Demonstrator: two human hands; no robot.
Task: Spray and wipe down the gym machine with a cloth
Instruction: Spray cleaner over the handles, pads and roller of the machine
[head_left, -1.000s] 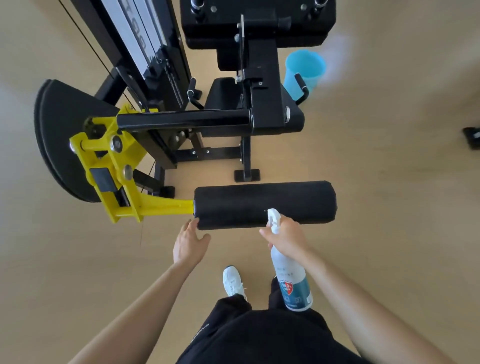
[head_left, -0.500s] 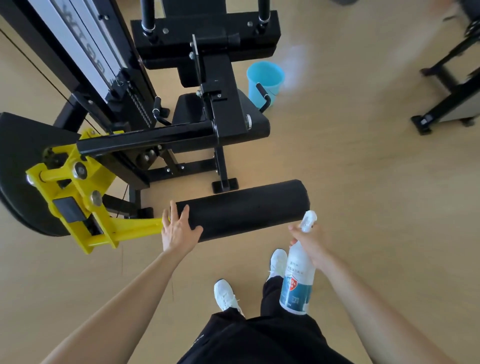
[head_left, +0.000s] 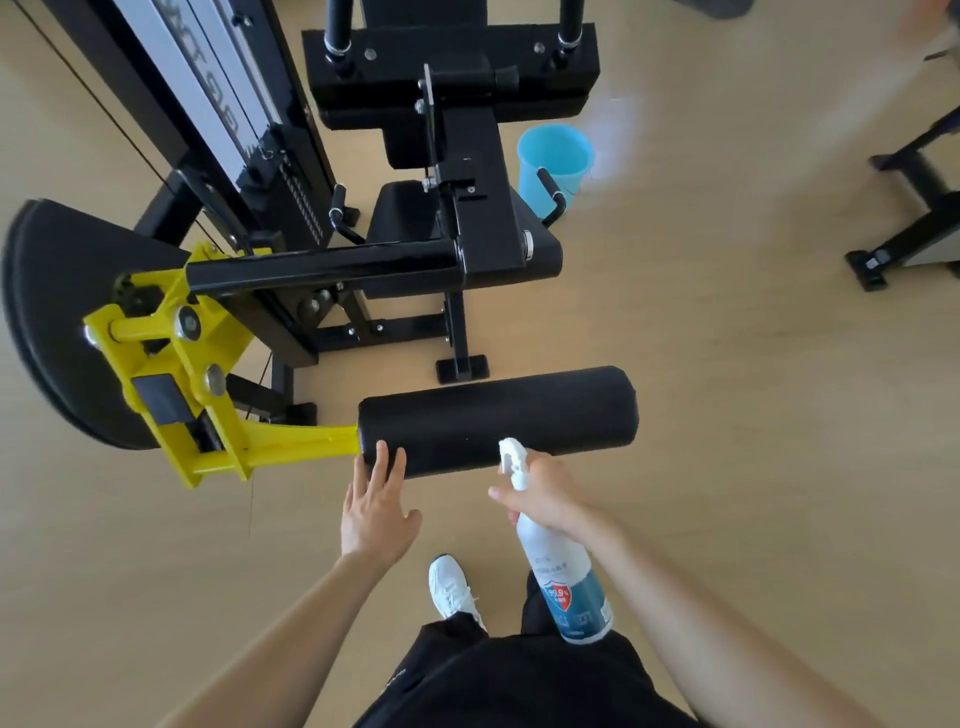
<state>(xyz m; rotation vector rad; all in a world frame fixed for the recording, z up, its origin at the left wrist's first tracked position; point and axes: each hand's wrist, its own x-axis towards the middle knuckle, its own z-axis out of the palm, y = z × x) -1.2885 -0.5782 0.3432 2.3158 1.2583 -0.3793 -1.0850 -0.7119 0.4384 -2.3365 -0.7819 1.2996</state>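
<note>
Head view, looking down on a gym machine (head_left: 457, 208) whose black roller pad (head_left: 498, 421) lies level at the end of a yellow arm (head_left: 208, 395), just ahead of the person's white shoe (head_left: 452, 587). The right hand (head_left: 545, 493) grasps the neck of a spray bottle (head_left: 566, 571), its white nozzle raised against the pad's near side; the left hand (head_left: 376, 512) is released, fingers straight, the fingertips resting on the pad's left end. No cloth is in view. The step in hand appears to be spraying the pad. It is best done with the nozzle drawn slightly back so that the mist spreads, then passed evenly from the yellow arm to the free right end, the left hand steadying the pad against rolling and kept out of the spray. The pad's free end, the foot of the frame behind it and the yellow bracket are the edges to avoid. Bare floor (head_left: 727, 415) to the right and on the near side gives room to step round; a blue bucket (head_left: 553, 161) stands beside the seat, well behind, and the base of another machine (head_left: 909, 234) lies far right
</note>
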